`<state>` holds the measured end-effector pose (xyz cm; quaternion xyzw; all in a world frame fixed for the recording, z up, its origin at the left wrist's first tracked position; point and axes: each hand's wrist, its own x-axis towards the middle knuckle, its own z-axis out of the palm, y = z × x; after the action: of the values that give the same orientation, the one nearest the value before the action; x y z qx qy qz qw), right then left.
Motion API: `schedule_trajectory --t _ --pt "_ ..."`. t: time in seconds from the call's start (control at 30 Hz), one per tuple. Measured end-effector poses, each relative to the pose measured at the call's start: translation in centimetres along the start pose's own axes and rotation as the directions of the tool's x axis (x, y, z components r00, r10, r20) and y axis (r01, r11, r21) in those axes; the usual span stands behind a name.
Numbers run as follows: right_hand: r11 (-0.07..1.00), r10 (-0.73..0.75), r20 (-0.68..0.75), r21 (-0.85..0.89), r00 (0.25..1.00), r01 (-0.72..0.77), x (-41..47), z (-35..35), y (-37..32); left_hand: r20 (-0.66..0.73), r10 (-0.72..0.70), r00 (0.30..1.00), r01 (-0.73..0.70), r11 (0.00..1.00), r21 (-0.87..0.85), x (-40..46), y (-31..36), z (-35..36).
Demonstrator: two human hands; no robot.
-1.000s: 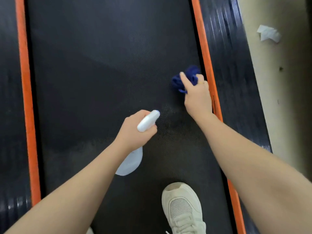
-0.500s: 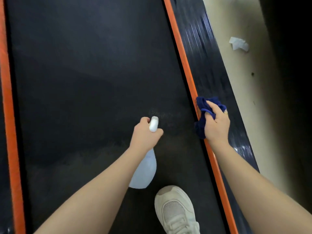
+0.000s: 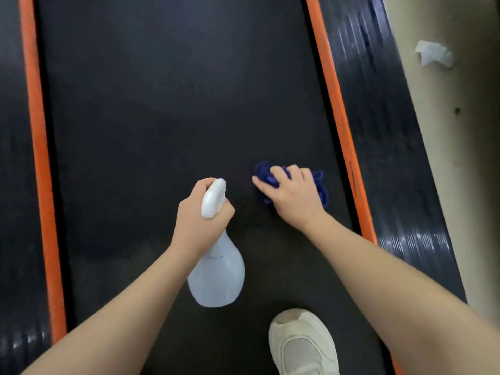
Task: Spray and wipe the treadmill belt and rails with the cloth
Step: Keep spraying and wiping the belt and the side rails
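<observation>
The right hand (image 3: pixel 293 196) presses a bunched blue cloth (image 3: pixel 320 185) on the belt (image 3: pixel 162 117), apparently gripping it; the left hand (image 3: pixel 200 220) clasps the spray bottle (image 3: pixel 216 274).

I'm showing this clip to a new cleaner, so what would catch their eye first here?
Probably the bright orange stripes flanking the dark treadmill belt. Next, mid-belt, the left hand gripping a white spray bottle and the right hand pressing a blue cloth down. A crumpled tissue lies on the floor, upper right.
</observation>
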<state>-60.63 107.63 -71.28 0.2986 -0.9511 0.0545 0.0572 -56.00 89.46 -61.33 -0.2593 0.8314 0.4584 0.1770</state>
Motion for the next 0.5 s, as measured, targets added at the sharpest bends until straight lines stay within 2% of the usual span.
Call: schedule_trajectory --t 0.03,0.1,0.13,0.17,0.23,0.27,0.33,0.4,0.5 --pt "0.997 0.075 0.027 -0.036 0.997 -0.074 2.1 -0.1 0.9 -0.013 -0.007 1.0 0.007 1.0 -0.009 0.2 -0.4 -0.3" --pt "0.942 0.335 0.095 -0.008 0.937 -0.336 5.5 -0.5 0.9 -0.035 -0.015 0.999 0.014 1.0 -0.02 0.6 -0.8 -0.6" --pt "0.925 0.372 0.119 0.037 0.921 -0.378 5.8 -0.8 -0.2 -0.041 -0.021 0.999 0.02 1.0 -0.017 0.6 -0.9 -0.7" --pt "0.941 0.314 0.113 0.096 0.943 -0.325 5.0 -0.8 -1.6 -0.046 -0.03 0.998 0.03 0.999 -0.017 0.7 -0.9 -0.8" --pt "0.976 0.016 0.093 0.213 0.995 -0.036 1.2 -0.8 -4.5 -0.052 -0.06 0.997 0.059 0.998 -0.029 0.9 -1.1 -1.0" --pt "0.963 -0.134 0.097 0.247 0.986 0.107 -1.1 -0.8 -5.6 -0.048 -0.074 0.996 0.073 0.997 -0.036 1.1 -1.3 -1.0" --pt "0.93 -0.275 0.137 0.291 0.952 0.227 -2.4 -0.7 -5.4 -0.035 -0.084 0.996 0.082 0.995 -0.05 1.5 -1.8 -0.9" --pt "0.947 -0.235 0.104 0.247 0.966 0.204 -0.4 -0.1 -4.3 -0.045 -0.082 0.996 0.078 0.994 -0.071 1.6 -2.2 -1.0" --pt "0.983 0.054 0.068 0.17 0.996 -0.065 3.2 0.5 -3.8 -0.065 -0.079 0.995 0.073 0.993 -0.092 1.3 -2.4 -1.1"
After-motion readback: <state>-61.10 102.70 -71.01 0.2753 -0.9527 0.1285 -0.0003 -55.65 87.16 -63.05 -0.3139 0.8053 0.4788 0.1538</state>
